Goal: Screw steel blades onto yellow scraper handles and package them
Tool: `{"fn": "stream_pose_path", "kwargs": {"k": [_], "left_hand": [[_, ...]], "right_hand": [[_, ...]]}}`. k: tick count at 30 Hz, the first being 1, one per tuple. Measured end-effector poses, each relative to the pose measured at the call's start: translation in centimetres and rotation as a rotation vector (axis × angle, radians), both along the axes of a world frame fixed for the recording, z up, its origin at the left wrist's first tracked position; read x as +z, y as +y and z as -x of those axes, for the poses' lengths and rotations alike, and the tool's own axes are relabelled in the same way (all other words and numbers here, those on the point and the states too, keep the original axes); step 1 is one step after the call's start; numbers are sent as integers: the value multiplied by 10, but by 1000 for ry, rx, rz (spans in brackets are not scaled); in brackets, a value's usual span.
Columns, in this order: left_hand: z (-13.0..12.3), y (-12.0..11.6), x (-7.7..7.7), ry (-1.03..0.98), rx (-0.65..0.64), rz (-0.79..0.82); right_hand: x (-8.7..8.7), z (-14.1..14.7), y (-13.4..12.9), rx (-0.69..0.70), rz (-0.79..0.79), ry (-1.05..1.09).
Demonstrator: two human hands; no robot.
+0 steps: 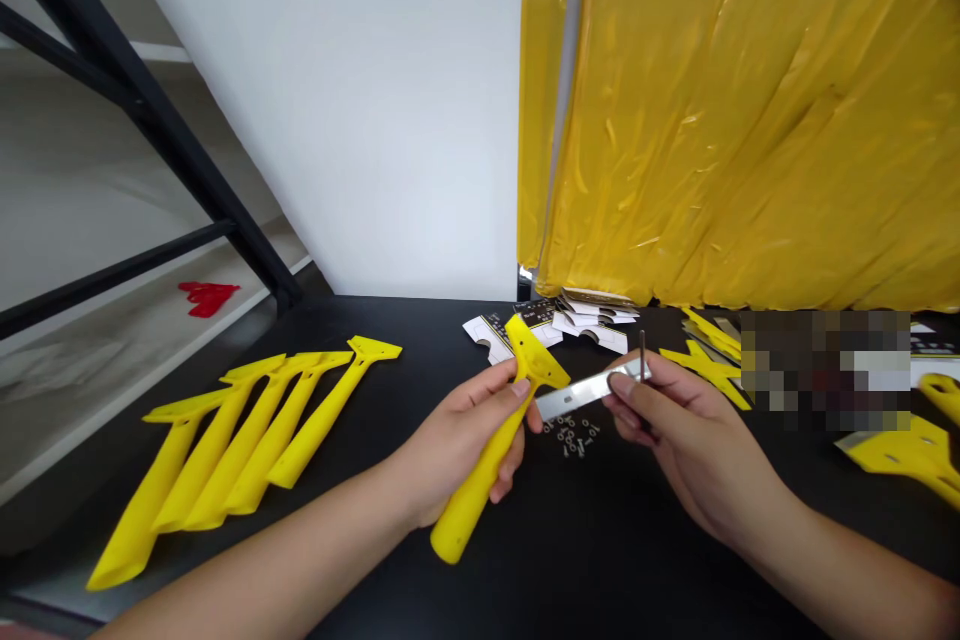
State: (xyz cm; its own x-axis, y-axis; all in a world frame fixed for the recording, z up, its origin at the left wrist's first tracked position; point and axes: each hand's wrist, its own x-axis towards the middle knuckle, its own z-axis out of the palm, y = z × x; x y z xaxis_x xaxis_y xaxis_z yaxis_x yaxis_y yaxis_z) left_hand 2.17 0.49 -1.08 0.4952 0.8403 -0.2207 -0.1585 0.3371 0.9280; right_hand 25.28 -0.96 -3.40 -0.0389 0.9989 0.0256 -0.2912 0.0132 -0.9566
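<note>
My left hand [457,425] is closed around a yellow plastic scraper handle [480,480], its wide T-shaped head with small holes pointing up and away. Between the thumb and fingers of my right hand [679,410] is a flat silver metal strip [581,394] with a slot in it. The strip's left end is close beside the handle's head; whether they touch I cannot tell. A thin dark rod [642,350] also sticks up from my right hand, its lower part hidden by the fingers. Small screws and nuts [571,436] lie on the black table below the strip.
Several yellow handles [247,445] lie in a row on the left of the table [360,560]. Printed white-and-black cards [592,320] are at the back. Yellow scrapers [900,455] lie at the right, near a blurred patch. Behind stand a white panel and yellow wrapping [750,120].
</note>
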Motion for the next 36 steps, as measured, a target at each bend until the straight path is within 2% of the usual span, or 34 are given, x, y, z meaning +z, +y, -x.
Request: {"fn": "stream_pose_path", "kwargs": {"k": [9,13,17,23,27,36], "left_hand": [[-2,-3,-8,-73,-110,7],[-2,-5,-6,-14,-58,17],[0,-3,-5,25,-8,14],[3,-1,-2,94,-6,-51],[4,0,1,129,17,-102],[5,2,-1,190,-10,-131]], "right_hand": [[4,4,-2,-17,28,-66],[3,8,-2,-1,54,-135],[5,9,-2,5,8,-208],[7,3,2,15,-75,-394],[6,-2,5,81,-155,-484],[1,1,2,227,-99,-476]]}}
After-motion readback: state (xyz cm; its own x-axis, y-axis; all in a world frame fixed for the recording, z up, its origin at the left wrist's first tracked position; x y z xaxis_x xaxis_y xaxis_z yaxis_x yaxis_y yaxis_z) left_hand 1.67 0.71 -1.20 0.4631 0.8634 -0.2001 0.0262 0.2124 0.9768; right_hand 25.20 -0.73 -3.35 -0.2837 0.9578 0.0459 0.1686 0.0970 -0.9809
